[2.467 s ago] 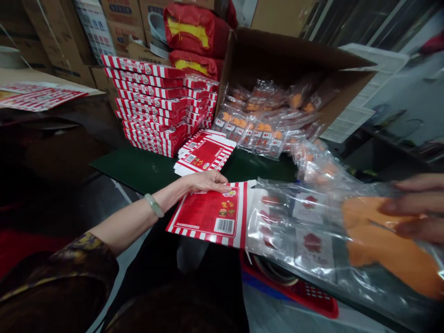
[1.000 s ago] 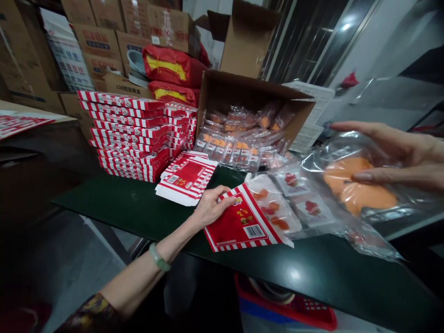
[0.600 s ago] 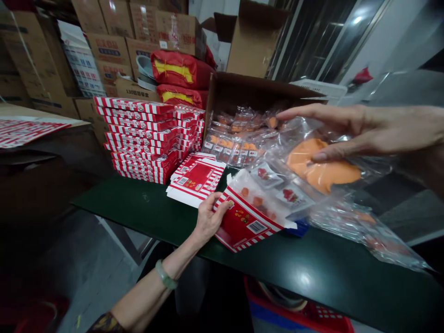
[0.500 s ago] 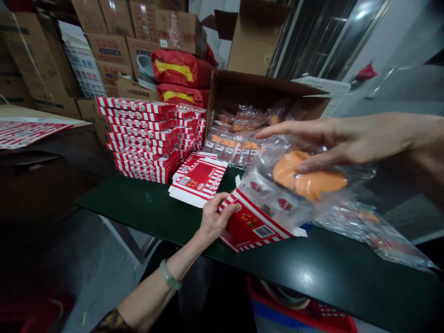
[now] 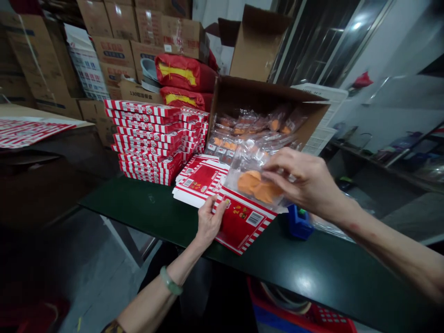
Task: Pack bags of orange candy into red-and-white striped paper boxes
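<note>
My left hand [image 5: 210, 221] is clamped on the striped box [image 5: 247, 224] by its left edge, thumb on the printed face, the other fingers mostly hidden behind. The box tilts so that its mouth faces about one o'clock, the rim slanting from ten down to four. The clear bag [image 5: 259, 187] lies right at that mouth, its long axis running roughly from seven up to one, the orange pieces just above the rim and the lower part hidden behind the front panel, so I judge it to be inside.

My right hand [image 5: 299, 178] is the nearer one to the bag, coming in from four o'clock. Its thumb and fingertips are closed on the film at the bag's right side, the orange pieces at eight o'clock from them.

Around the box, the flat cartons [image 5: 203, 178] lie just beside it at ten o'clock, and the big brown carton [image 5: 314, 122] of bagged pieces stands beyond at one. The blue container [image 5: 300, 222] sits near at three, a snag for my right wrist. The green tabletop [image 5: 324, 282] stretches off toward four; its near edge runs close below the box's bottom corner, at six.
</note>
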The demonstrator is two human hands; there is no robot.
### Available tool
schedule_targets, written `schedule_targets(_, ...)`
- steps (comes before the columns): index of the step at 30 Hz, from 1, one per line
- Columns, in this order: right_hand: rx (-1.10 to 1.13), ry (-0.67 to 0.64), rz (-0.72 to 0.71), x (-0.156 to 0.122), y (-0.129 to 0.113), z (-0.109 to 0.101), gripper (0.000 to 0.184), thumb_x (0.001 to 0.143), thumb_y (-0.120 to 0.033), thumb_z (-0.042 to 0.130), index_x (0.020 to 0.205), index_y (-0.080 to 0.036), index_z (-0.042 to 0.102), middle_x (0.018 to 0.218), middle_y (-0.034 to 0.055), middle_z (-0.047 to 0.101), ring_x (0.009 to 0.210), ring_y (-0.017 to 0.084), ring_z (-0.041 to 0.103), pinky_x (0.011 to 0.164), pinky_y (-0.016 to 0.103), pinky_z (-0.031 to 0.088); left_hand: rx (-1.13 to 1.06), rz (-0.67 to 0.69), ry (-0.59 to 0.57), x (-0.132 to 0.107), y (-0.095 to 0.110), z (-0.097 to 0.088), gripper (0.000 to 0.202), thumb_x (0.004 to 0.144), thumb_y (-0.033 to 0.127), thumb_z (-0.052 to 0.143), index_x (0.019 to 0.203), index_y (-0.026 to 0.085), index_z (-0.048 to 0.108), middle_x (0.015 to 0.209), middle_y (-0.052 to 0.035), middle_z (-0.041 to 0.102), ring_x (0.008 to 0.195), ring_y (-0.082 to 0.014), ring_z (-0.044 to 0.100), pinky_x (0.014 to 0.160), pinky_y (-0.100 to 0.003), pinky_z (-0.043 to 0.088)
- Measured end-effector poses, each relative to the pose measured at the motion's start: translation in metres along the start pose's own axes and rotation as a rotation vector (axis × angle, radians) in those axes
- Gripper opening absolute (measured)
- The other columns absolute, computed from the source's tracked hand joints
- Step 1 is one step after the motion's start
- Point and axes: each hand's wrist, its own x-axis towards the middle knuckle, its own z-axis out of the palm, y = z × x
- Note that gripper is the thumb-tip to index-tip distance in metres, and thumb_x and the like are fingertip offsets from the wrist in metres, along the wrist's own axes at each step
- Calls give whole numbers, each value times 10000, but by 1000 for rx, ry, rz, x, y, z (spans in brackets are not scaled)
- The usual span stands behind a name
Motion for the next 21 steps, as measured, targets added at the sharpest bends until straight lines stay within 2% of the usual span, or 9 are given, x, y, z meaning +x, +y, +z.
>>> schedule_targets(2,37,-55,-41,3,0,-2,154,861,-224,499,741,-207,595,717,46,616,668,163,572,617,293,454,-31,11,-7,-1,0,-1,280,818,464,514,852,187,533,787,-11,655,729,-143,599,721,-247,480)
schedule_targets(4,107,-124,-80,6,0,2,141,848,-183,500,734,-208,578,708,35,598,665,150,552,623,283,442,-63,20,-12,-3,0,-2,301,808,482,520,859,186,535,793,-14,658,730,-144,602,726,-248,484)
schedule_targets(8,186,-273,-140,2,-3,31,150,834,-150,476,702,-187,537,759,42,548,670,131,525,614,260,443,-87,9,-8,-5,0,-5,297,796,477,541,843,184,535,768,-5,647,700,-131,587,694,-231,481)
schedule_targets(10,165,-279,-89,-4,-5,45,96,821,-137,477,842,-181,560,885,68,560,739,145,555,656,274,468,-98,-3,-10,-4,-1,-6,291,797,466,547,851,181,543,760,-1,639,689,-126,578,687,-228,479)
schedule_targets(12,160,-230,27,-8,-7,54,330,793,-129,507,1119,-184,506,1010,92,574,815,168,590,720,307,491,-105,-20,-22,-3,-3,-6,302,795,474,547,860,179,548,748,2,633,670,-124,573,678,-230,481)
schedule_targets(14,254,-181,177,-8,-7,55,506,761,-161,563,1244,-182,416,973,83,613,763,172,614,702,317,510,-98,-30,-23,-1,-4,-6,314,790,488,542,860,182,545,749,3,635,668,-126,575,678,-232,483)
schedule_targets(16,408,-202,317,-3,-5,51,432,722,-238,638,1125,-175,495,837,48,642,648,155,607,621,293,515,-76,-28,-25,1,-5,-7,310,787,487,542,854,184,543,766,2,643,690,-128,586,688,-230,482)
schedule_targets(18,493,-275,393,4,-2,46,281,678,-310,688,888,-168,569,709,22,631,568,133,572,536,257,483,-60,-34,-55,1,-5,-7,294,781,470,554,855,185,544,770,5,650,691,-125,591,683,-222,479)
schedule_targets(21,390,-398,398,12,2,46,181,689,-313,657,649,-166,560,569,-6,563,500,102,490,470,224,387,-75,-55,-122,0,-7,-8,264,780,430,572,872,184,541,755,13,652,660,-113,588,660,-212,474)
